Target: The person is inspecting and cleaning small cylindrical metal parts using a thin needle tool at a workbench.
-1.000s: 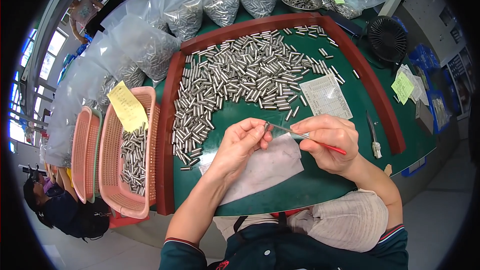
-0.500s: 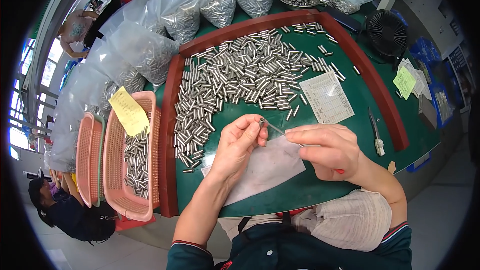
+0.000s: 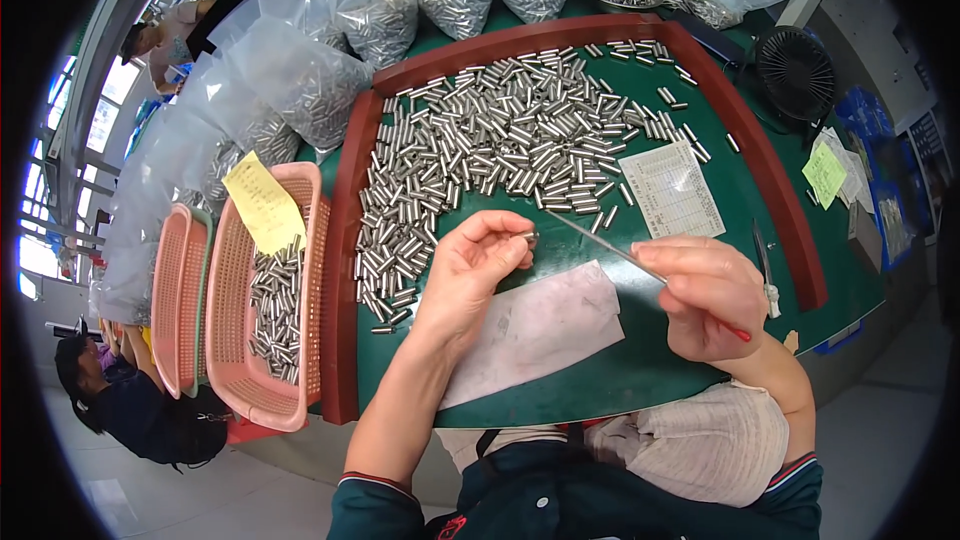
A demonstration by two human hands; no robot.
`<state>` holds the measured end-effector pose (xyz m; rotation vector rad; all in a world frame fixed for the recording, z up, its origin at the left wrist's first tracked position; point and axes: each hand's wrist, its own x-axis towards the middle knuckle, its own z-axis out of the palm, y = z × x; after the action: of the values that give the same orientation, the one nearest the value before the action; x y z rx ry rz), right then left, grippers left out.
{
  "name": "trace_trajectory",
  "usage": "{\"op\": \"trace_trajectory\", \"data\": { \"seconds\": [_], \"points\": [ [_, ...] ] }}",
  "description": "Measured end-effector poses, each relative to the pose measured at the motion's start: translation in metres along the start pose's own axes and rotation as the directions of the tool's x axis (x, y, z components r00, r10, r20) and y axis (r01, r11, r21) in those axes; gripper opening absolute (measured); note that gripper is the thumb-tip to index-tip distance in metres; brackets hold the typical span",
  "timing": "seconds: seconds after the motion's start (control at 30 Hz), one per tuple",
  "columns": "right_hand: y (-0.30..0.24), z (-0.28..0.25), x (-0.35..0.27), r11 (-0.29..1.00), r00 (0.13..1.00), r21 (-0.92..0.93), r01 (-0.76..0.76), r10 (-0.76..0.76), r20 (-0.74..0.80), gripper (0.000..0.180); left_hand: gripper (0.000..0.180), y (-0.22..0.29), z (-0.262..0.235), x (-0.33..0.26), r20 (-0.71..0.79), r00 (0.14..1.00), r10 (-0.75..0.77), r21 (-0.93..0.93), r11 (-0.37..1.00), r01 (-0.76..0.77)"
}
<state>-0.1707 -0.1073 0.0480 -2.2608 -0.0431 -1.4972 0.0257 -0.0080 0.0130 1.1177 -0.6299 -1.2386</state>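
Observation:
Between the thumb and fingers of my left hand (image 3: 468, 275) is a small metal cylinder (image 3: 531, 237), mostly hidden by the fingertips. My right hand (image 3: 712, 290) is closed around a thin needle file (image 3: 606, 244) with a red handle end showing below the palm. The file's tip points up and left, a little apart from the cylinder. A pale, smudged cloth (image 3: 550, 330) lies flat on the green table under and between my hands. Beyond them spreads a large heap of loose metal cylinders (image 3: 500, 140).
A dark red wooden frame (image 3: 345, 270) borders the heap. At the left stand pink baskets (image 3: 313, 340), one with cylinders and a yellow note. Filled clear bags (image 3: 300, 90) line the back left. A printed card (image 3: 672, 190), scissors-like tool (image 3: 764, 265) and black fan (image 3: 793, 70) are at the right.
My right hand has moved right, drawing the file away from the cylinder, where its tip was before. My left hand still pinches the cylinder. The whole view has shifted slightly.

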Motion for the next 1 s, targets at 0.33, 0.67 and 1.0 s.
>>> {"op": "trace_trajectory", "data": {
  "seconds": [0.33,0.67,1.0],
  "points": [
    [0.014,0.007,-0.006,0.995,0.975,0.012,-0.100,0.100,-0.200,0.021,0.018,0.004,0.019,-0.009,0.560,0.563,0.608,0.680,0.052,-0.732],
    [0.017,-0.001,-0.015,0.980,0.978,0.059,-0.190,0.195,-0.080,0.017,0.016,-0.012,0.026,-0.005,0.545,0.710,0.446,0.743,0.135,-0.655],
    [0.018,0.010,-0.009,0.969,0.933,0.093,-0.227,0.244,-0.264,0.021,0.009,-0.002,0.019,-0.008,-0.029,0.932,0.361,0.507,0.809,-0.298]
  ]
}}
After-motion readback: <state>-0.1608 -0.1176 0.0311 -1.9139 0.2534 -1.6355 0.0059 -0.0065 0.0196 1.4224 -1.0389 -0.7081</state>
